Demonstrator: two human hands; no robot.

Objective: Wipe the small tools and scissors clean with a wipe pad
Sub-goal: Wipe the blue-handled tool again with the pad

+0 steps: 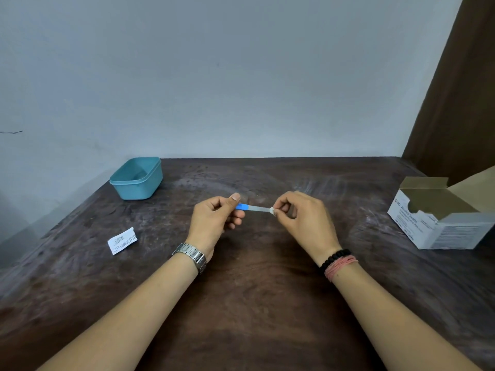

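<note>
A small tool (253, 208) with a blue handle and a thin metal blade is held level above the middle of the dark table. My left hand (217, 222) grips its blue handle, thumb on top. My right hand (300, 216) pinches a small white wipe pad (272, 210) around the blade's far tip. Most of the pad is hidden between the fingers. No scissors show in the head view.
A teal plastic tub (138, 178) stands at the table's back left. A torn white wipe wrapper (122, 241) lies front left. An open cardboard box of alcohol swabs (439, 215) sits at the right edge, in front of a brown curtain (460, 89).
</note>
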